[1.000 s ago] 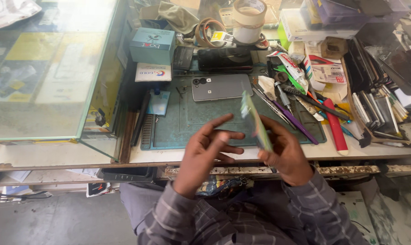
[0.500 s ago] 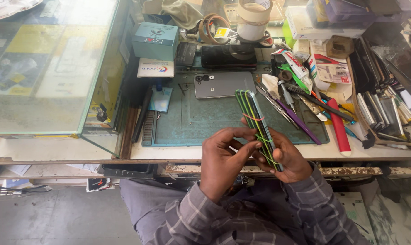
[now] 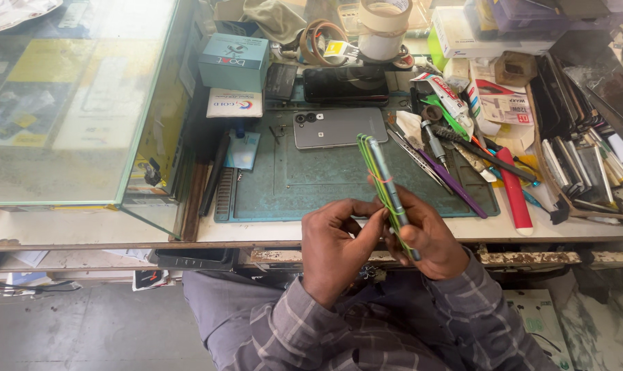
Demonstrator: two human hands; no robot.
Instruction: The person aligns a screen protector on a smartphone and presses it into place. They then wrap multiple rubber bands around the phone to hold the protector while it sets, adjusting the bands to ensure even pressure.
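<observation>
A thin phone (image 3: pixel 385 192), seen edge-on, is held above the front edge of the green mat (image 3: pixel 311 182). It looks grey, with yellow-green bands and one pink band wrapped around it. It is gripped tight by the right hand (image 3: pixel 428 237). Its edge is pinched by the left hand (image 3: pixel 335 240). A grey phone (image 3: pixel 340 128) is lying flat on the mat.

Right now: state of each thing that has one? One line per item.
left hand: fingers pinching the edge of the banded phone
right hand: gripping banded phone
banded phone: held on edge, rubber bands around it
grey phone: flat on green mat, back up
black phone: flat, screen dark
tape roll: standing upright
</observation>
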